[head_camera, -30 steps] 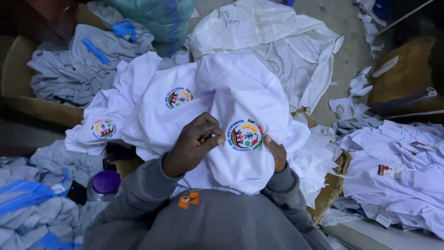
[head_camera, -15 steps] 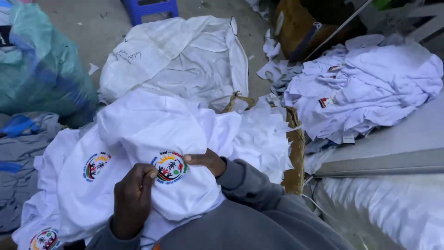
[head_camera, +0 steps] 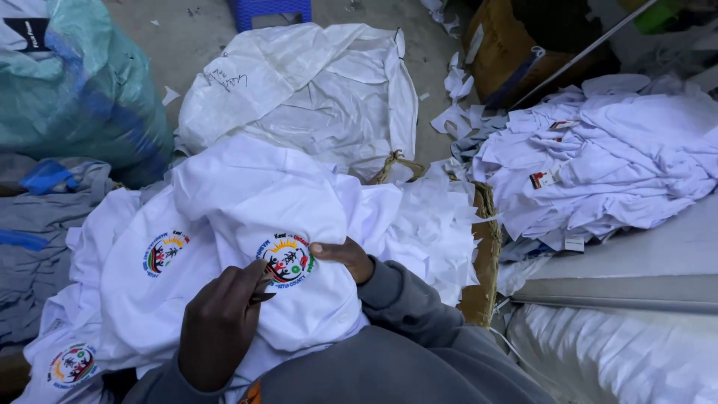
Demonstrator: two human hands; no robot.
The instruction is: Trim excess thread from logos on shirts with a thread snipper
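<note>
Seemingly, both hands, left hand (head_camera: 221,325) and right hand (head_camera: 345,256), pinch the white shirt (head_camera: 254,194).

My white shirt (head_camera: 262,194) bears a round red, green and yellow emblem (head_camera: 285,260); grey garments (head_camera: 37,247) and a teal sack (head_camera: 75,90) alongside.

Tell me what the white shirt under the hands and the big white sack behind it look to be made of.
White shirt: soft matte fabric, probably cotton knit; it drapes in rounded folds, and its round multicoloured emblem looks printed or stitched, which I cannot tell. White sack: seemingly woven plastic, judging by its slight sheen and stiff, sharp creases.
</note>
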